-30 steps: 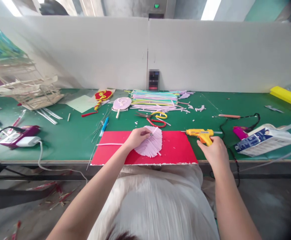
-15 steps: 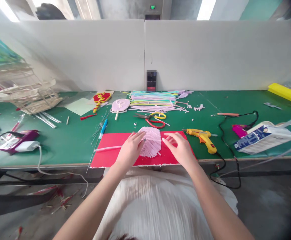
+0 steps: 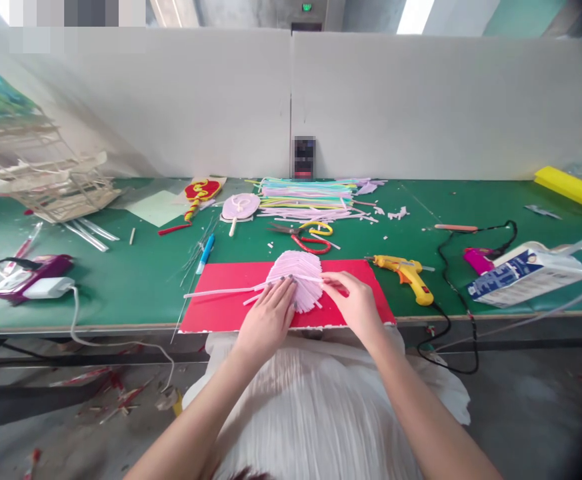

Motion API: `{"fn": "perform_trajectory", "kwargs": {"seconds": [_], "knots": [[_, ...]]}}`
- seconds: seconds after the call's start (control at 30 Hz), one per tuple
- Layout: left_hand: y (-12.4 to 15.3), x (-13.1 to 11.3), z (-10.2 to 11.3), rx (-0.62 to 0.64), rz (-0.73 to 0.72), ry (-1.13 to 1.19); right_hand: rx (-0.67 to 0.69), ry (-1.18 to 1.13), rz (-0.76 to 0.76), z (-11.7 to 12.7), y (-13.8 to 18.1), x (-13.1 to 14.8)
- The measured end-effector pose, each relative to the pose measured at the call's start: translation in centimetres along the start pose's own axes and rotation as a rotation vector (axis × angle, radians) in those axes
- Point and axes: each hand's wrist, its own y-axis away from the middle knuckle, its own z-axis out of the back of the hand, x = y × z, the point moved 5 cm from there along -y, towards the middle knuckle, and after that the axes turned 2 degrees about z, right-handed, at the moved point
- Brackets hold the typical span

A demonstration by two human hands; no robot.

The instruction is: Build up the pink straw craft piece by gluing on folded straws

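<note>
A pale pink leaf-shaped piece (image 3: 305,263), made of fuzzy chenille stems laid side by side in slanting rows, lies on a red board (image 3: 221,317) at the table's front edge. My left hand (image 3: 269,313) rests flat on its lower left part, fingers stretched and pressing down. Across the piece runs a pink chenille stem (image 3: 308,278), whose right end is pinched between the thumb and fingers of my right hand (image 3: 351,300). Another length of pink stem (image 3: 221,293) sticks out leftward over the board; whether it is the same stem is hidden under my left fingers.
Scissors (image 3: 311,240) lie beyond the board, before a pile of coloured chenille stems (image 3: 305,200). A yellow glue gun (image 3: 405,272) is at the right, a blue pen (image 3: 206,253) at the left. A pink round fan shape (image 3: 241,207) and a blue-white carton (image 3: 525,275) stand farther out.
My left hand has gone down flat onto the leaf-shaped piece. My right hand has moved slightly left to its edge and now pinches a stem. The view has shifted a little.
</note>
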Motion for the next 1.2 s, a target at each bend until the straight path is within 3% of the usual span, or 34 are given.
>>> {"fn": "perform_trajectory", "kwargs": {"seconds": [0.13, 0.57, 1.2], "knots": [[0.1, 0.0, -0.1, -0.013, 0.006, -0.010, -0.030, 0.046, -0.007, 0.0, 0.0, -0.1], [0.0, -0.1, -0.2, -0.039, -0.014, -0.037, 0.041, 0.218, 0.280, -0.2, 1.4, 1.2], [0.0, -0.2, -0.1, -0.044, -0.025, -0.060, 0.084, 0.322, 0.362, -0.8, 2.6, 1.2]]}}
